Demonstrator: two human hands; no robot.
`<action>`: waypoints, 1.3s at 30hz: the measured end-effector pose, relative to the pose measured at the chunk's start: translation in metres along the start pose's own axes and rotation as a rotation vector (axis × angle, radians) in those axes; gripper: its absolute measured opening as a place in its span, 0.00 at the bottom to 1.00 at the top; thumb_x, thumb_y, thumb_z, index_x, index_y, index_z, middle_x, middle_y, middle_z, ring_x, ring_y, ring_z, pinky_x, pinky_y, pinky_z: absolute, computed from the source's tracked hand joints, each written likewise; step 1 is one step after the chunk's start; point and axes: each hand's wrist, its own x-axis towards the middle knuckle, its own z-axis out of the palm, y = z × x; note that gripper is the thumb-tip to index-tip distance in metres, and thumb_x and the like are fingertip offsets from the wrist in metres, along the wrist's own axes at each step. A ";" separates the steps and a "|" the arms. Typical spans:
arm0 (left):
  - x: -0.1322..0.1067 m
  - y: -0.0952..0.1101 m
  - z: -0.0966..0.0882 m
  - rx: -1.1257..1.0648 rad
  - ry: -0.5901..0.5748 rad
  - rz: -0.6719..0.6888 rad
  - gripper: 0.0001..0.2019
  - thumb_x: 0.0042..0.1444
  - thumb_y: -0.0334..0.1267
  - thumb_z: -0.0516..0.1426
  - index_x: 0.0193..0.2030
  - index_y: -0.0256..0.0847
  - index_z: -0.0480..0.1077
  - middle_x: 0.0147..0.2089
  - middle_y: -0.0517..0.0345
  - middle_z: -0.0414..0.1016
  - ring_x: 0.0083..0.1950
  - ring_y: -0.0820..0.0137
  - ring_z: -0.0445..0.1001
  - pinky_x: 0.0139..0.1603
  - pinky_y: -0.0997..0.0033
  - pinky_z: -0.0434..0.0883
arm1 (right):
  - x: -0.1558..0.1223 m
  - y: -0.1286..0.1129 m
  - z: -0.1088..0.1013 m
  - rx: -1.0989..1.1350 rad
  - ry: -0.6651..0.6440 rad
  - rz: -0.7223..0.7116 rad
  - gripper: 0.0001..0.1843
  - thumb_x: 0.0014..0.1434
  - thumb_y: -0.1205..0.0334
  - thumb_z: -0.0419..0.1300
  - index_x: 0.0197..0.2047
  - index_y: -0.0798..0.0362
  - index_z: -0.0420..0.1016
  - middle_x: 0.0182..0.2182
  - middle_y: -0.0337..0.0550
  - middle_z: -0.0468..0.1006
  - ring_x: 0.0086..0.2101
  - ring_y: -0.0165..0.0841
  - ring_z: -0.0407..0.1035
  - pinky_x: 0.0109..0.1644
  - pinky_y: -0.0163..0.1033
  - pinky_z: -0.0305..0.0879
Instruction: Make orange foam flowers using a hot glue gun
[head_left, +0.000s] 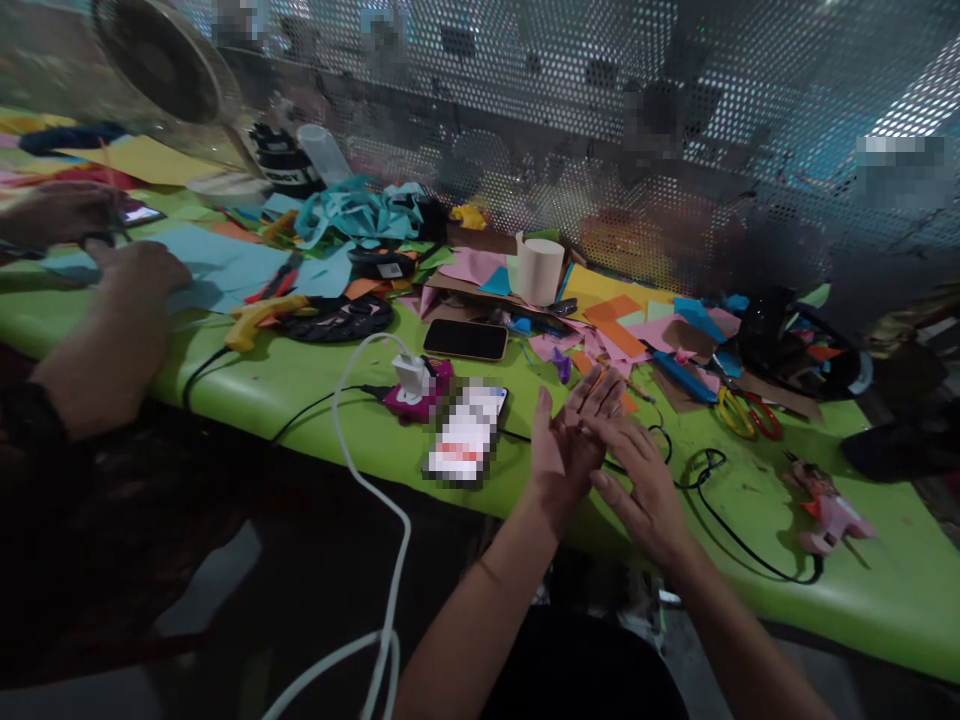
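Observation:
My left hand point(568, 437) is held palm up just above the green table's point(315, 400) near edge, fingers stretched out. My right hand point(643, 478) lies flat across it, palm down, its fingers resting on the left hand's fingers. Neither hand holds anything that I can see. A phone with a lit screen point(466, 432) lies just left of my hands. A black cable point(731, 535) loops on the table right of them and runs to a pink glue gun point(825, 510).
Coloured paper scraps point(615, 325), a cream paper roll point(538, 268), a dark phone point(465, 339), scissors point(739, 412), a white charger with cable point(412, 375) and a yellow glue gun point(259, 318) litter the table. Another person's hands point(120, 280) work at the left. A perforated metal screen point(600, 130) stands behind.

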 end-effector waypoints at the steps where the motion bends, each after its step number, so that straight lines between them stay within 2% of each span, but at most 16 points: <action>1: 0.000 -0.001 -0.001 -0.006 -0.013 0.000 0.30 0.65 0.59 0.44 0.57 0.39 0.72 0.66 0.45 0.70 0.71 0.59 0.63 0.69 0.61 0.61 | 0.001 0.000 0.001 0.008 0.001 0.011 0.26 0.69 0.50 0.52 0.68 0.40 0.60 0.58 0.45 0.73 0.57 0.44 0.64 0.61 0.53 0.58; 4: -0.001 -0.004 -0.002 0.011 -0.014 -0.029 0.29 0.65 0.59 0.45 0.56 0.39 0.73 0.65 0.45 0.70 0.70 0.59 0.63 0.69 0.61 0.61 | 0.004 -0.001 0.003 0.025 -0.014 0.032 0.26 0.69 0.49 0.51 0.68 0.41 0.60 0.58 0.45 0.72 0.57 0.44 0.64 0.60 0.53 0.58; 10: 0.001 -0.005 -0.004 0.055 -0.019 -0.078 0.30 0.61 0.60 0.49 0.57 0.39 0.73 0.65 0.44 0.71 0.70 0.56 0.64 0.68 0.58 0.63 | 0.006 -0.006 0.003 0.095 -0.039 0.036 0.25 0.68 0.48 0.52 0.66 0.42 0.63 0.60 0.44 0.72 0.60 0.44 0.63 0.67 0.54 0.51; 14: 0.003 0.002 -0.002 -0.008 -0.005 -0.049 0.27 0.64 0.55 0.47 0.59 0.39 0.71 0.64 0.44 0.72 0.69 0.59 0.65 0.69 0.60 0.62 | 0.002 -0.009 -0.001 0.164 -0.045 0.050 0.21 0.68 0.52 0.55 0.62 0.42 0.67 0.61 0.44 0.72 0.60 0.43 0.64 0.65 0.52 0.56; 17: 0.004 0.005 -0.002 -0.082 0.010 -0.052 0.27 0.67 0.52 0.44 0.62 0.38 0.69 0.64 0.44 0.71 0.69 0.60 0.66 0.69 0.59 0.61 | -0.001 -0.007 -0.003 0.214 -0.036 0.058 0.22 0.68 0.53 0.55 0.64 0.42 0.67 0.61 0.45 0.72 0.59 0.43 0.66 0.65 0.52 0.58; 22: 0.006 0.002 -0.006 -0.170 -0.002 -0.069 0.32 0.68 0.55 0.41 0.64 0.33 0.66 0.65 0.40 0.70 0.70 0.58 0.64 0.71 0.59 0.58 | -0.001 -0.003 -0.004 0.247 -0.017 0.081 0.24 0.67 0.55 0.56 0.65 0.41 0.65 0.60 0.44 0.73 0.58 0.41 0.67 0.63 0.50 0.61; 28: 0.004 0.004 -0.003 -0.186 0.039 -0.087 0.32 0.68 0.56 0.40 0.65 0.34 0.65 0.65 0.40 0.70 0.71 0.57 0.63 0.71 0.57 0.59 | 0.003 0.000 -0.002 0.202 0.019 0.056 0.23 0.68 0.54 0.56 0.65 0.39 0.65 0.59 0.41 0.73 0.57 0.39 0.67 0.61 0.46 0.61; 39: 0.000 0.016 -0.003 -0.185 0.038 -0.081 0.32 0.68 0.56 0.41 0.66 0.36 0.64 0.66 0.40 0.69 0.71 0.56 0.62 0.66 0.57 0.66 | 0.001 0.007 -0.005 -0.122 0.051 0.016 0.22 0.68 0.55 0.56 0.63 0.45 0.66 0.53 0.44 0.76 0.52 0.40 0.67 0.57 0.48 0.61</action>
